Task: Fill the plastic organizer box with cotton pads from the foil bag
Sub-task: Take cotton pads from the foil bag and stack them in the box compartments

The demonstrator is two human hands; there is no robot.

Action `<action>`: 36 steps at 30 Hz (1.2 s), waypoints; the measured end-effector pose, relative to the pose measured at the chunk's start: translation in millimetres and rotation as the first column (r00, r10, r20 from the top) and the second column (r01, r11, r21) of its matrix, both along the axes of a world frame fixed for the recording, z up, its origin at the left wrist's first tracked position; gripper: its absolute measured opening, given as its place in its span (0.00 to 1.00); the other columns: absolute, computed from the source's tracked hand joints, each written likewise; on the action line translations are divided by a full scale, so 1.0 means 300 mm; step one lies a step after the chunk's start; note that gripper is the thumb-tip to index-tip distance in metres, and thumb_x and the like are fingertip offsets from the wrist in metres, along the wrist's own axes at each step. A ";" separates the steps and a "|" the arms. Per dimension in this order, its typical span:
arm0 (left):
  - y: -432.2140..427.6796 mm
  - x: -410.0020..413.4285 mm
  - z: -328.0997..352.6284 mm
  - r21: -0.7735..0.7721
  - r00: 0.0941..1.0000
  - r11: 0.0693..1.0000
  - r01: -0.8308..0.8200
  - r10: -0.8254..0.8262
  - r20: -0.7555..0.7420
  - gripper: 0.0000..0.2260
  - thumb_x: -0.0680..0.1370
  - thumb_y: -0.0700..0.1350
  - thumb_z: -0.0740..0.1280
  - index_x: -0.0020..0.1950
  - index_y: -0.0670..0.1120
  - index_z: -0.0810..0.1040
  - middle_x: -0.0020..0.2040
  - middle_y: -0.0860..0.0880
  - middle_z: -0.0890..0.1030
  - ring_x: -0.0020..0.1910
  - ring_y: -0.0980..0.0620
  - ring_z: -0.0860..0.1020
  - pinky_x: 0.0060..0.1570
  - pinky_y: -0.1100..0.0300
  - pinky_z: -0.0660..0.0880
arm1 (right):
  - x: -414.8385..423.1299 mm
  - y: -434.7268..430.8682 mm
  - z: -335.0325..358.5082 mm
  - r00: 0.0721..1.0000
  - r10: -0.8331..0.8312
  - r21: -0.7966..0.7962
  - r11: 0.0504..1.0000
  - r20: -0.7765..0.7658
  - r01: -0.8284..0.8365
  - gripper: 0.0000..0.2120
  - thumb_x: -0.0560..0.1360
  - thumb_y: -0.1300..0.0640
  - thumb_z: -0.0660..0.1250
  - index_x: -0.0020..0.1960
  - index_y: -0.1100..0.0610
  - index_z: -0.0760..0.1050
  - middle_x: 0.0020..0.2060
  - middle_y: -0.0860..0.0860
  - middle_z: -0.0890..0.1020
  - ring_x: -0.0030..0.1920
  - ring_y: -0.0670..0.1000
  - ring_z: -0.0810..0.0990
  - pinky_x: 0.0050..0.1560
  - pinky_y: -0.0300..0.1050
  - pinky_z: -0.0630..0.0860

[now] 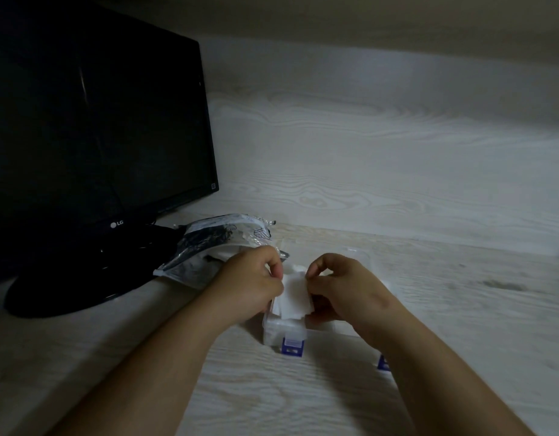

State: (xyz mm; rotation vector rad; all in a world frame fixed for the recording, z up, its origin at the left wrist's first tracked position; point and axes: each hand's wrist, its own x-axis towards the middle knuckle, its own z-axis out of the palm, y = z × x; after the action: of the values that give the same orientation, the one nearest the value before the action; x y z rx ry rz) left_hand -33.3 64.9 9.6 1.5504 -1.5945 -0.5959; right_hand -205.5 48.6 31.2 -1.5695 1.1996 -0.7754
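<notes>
Left hand (250, 280) and right hand (346, 286), fingers (273, 262) curled, pinch cotton pads (297, 294) over organizer box (279, 333).

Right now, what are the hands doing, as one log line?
left hand: pinches cotton pads | right hand: pinches same pads | organizer box: under pads | foil bag: behind left hand

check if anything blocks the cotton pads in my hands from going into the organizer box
Nothing visible does: the left hand and right hand hold the cotton pads just over the open organizer box.
</notes>
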 end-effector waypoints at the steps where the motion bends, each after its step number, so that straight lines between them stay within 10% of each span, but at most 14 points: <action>1: -0.003 0.002 -0.003 -0.004 1.000 1.000 -0.003 0.003 0.024 0.09 0.69 0.36 0.68 0.38 0.50 0.74 0.23 0.53 0.74 0.26 0.52 0.74 0.31 0.58 0.70 | 0.001 0.000 0.003 1.000 -0.005 0.021 1.000 0.026 0.004 0.04 0.77 0.65 0.61 0.46 0.60 0.74 0.34 0.61 0.79 0.34 0.59 0.79 0.46 0.62 0.81; 22: 0.009 0.036 -0.017 0.118 0.982 0.984 0.136 -0.150 0.117 0.09 0.64 0.42 0.76 0.36 0.53 0.78 0.26 0.57 0.75 0.26 0.60 0.72 0.31 0.57 0.72 | 0.007 0.026 -0.004 0.962 0.100 -0.059 0.991 -0.253 -0.119 0.07 0.70 0.68 0.73 0.45 0.60 0.78 0.28 0.54 0.78 0.21 0.44 0.74 0.25 0.33 0.71; 30: 0.028 0.042 0.007 0.118 0.974 0.986 0.117 -0.137 0.182 0.10 0.65 0.44 0.78 0.39 0.53 0.80 0.26 0.58 0.76 0.24 0.63 0.72 0.30 0.64 0.68 | 0.008 0.015 -0.007 0.926 0.071 -0.121 0.985 -0.371 -0.124 0.09 0.66 0.63 0.76 0.42 0.51 0.83 0.32 0.52 0.84 0.28 0.46 0.80 0.36 0.42 0.82; 36: 0.048 0.028 0.019 0.246 0.976 0.964 0.105 -0.147 0.161 0.08 0.69 0.46 0.76 0.44 0.53 0.80 0.26 0.54 0.78 0.22 0.57 0.75 0.26 0.64 0.70 | 0.002 0.013 -0.008 0.831 0.122 -0.192 0.945 -0.542 -0.264 0.12 0.70 0.60 0.73 0.52 0.51 0.84 0.32 0.42 0.80 0.32 0.39 0.77 0.36 0.26 0.72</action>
State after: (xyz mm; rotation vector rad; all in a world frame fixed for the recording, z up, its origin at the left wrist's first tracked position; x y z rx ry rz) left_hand -25.0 79.3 15.2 1.7248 -1.8222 -0.7578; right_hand -204.9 52.6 28.9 -2.1829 1.3241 -0.3799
